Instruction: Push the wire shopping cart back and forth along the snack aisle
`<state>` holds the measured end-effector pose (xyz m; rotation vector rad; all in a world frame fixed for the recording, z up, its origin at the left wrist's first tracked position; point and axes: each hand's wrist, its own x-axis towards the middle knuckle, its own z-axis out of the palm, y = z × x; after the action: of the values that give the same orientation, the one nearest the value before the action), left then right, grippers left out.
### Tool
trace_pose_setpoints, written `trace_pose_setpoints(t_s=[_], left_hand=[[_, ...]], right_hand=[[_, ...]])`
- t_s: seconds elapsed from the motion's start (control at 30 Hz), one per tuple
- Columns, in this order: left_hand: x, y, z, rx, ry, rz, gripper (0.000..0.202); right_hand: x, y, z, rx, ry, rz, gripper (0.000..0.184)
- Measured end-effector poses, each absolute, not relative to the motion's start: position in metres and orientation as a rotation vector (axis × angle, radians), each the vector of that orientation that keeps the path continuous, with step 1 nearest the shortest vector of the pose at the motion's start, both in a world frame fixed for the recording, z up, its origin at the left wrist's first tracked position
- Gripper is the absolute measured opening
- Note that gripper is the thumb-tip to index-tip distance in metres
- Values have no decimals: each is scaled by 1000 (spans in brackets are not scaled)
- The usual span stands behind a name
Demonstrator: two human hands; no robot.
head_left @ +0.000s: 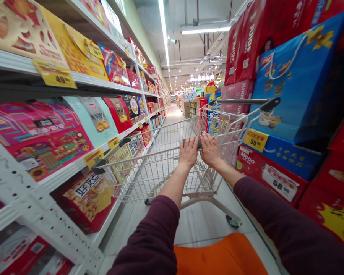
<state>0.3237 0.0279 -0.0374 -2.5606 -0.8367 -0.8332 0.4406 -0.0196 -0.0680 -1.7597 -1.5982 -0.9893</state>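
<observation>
A wire shopping cart (149,168) stands in a shop aisle in front of me, its basket holding nothing that I can see. My left hand (188,152) and my right hand (210,149) sit side by side on the cart's near rim, fingers curled over a dark grip piece (199,143). Both arms wear dark maroon sleeves. The cart's long handle bar (240,101) with a black end cap sticks out at the upper right, apart from my hands.
White shelves (74,164) with boxed biscuits and yellow price tags run along the left. Stacked red and blue gift boxes (292,76) line the right. The pale aisle floor (172,114) stretches ahead to far displays. Something orange (220,256) is at the bottom.
</observation>
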Motion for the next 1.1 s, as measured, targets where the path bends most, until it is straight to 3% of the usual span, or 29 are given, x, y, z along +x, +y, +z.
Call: trace_pose_setpoints(t_s=[0.3,0.6,1.1], left_hand=[[256,44,-39,-2452,-1109,-800,43],[233,58,-44,-2439,-1021,-771,41],[190,79,-54,-2329,-1060,-849,39]], right_hand=[[434,-24,-70,-1733,-1665,-966,60],[377,-4,-67,-1655,-1772,-913,51],[343,10,-66,-1606,-1849,-804,53]])
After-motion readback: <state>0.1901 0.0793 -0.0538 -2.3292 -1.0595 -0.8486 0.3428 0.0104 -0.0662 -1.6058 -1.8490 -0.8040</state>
